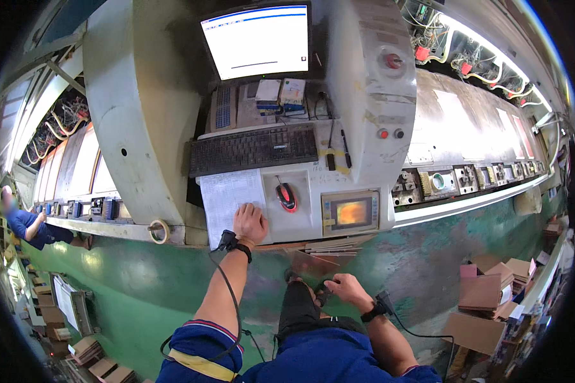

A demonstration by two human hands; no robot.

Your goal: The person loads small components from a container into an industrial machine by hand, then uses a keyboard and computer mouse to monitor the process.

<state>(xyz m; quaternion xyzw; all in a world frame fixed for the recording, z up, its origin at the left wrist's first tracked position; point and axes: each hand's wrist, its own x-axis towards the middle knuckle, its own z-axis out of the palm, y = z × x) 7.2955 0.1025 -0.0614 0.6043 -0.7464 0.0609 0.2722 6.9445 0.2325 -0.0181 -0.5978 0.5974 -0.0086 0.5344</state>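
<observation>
Dominating the view is a long grey machine housing (140, 115) that curves across the frame, with one control console set into its middle. One monitor (259, 41) glows white at the top of that console, and below it sits one black keyboard (254, 150). One sheet of printed paper (227, 198) lies on the sloped tabletop (306, 210) under the keyboard, left of one red-and-black mouse (287, 196) and one small touchscreen panel (352, 212) glowing orange. One roll of tape (160, 231) hangs at the housing's lower edge to the left, and two small buttons (390, 133) sit on the panel to the right below one red knob (393, 61).

The left hand (250, 223) rests flat, fingers spread apart, on the lower right corner of the paper, pinning it rather than gripping it. The right hand (346, 288) hangs low by the person's dark-trousered knee (298, 306), curled loosely; whether it clasps anything I cannot tell. Both wrists carry a black band with a cable.

The sheet looks light, thin and floppy, likely to slide on the smooth metal and to crease if pinched hard; its free lower edge or corner seems the best place to lift it, thumb beneath and fingers on top.

Green floor (140, 281) spreads below, with cardboard boxes (492, 287) stacked at the right.
</observation>
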